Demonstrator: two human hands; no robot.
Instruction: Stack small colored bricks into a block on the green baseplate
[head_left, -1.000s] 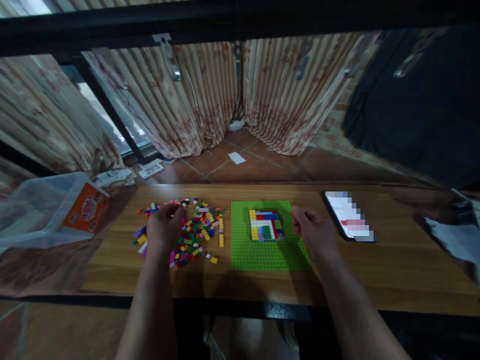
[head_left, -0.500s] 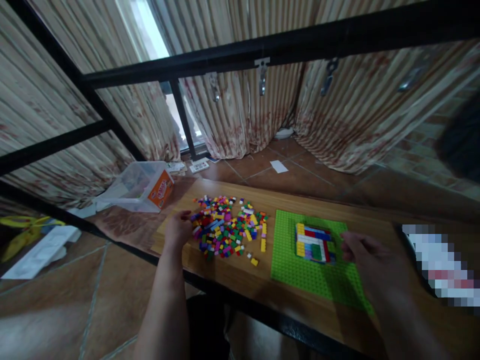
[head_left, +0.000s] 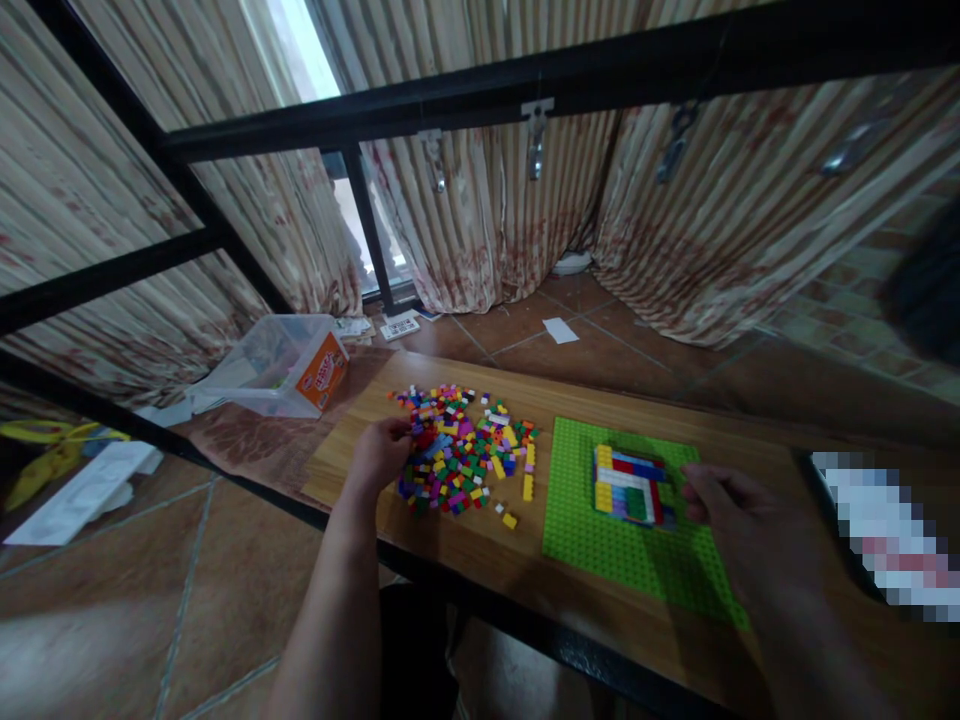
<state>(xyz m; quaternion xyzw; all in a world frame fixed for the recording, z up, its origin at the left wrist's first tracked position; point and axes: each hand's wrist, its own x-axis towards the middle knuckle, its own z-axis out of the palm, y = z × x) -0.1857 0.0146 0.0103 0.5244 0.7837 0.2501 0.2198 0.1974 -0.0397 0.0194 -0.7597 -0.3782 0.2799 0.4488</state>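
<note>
A heap of small coloured toy bricks point(head_left: 457, 470) lies spread on the wooden bench. At its left edge is my left hand point(head_left: 381, 455), fingers bent and closed together against the bricks; whatever they grip is hidden. To the right of the heap, a bright green baseplate point(head_left: 574, 520) carries a low rectangular brick build point(head_left: 630, 485) in yellow, white, red, blue and green. My right hand point(head_left: 739, 515) hovers over the baseplate's right side, just beside the build. Its thumb and fingertips come together in a pinch, and I cannot make out anything between them.
The wooden bench top point(head_left: 472, 555) has a dark front edge. A blurred-out device point(head_left: 885, 530) lies at its right. On the tiled floor behind stands a clear plastic box point(head_left: 281, 375) with an orange label. A black metal rail point(head_left: 480, 110) crosses before the curtains.
My left hand has moved right, from beside the heap to its bricks. My right hand stays near the build in the same pinch. The view has shifted slightly.
</note>
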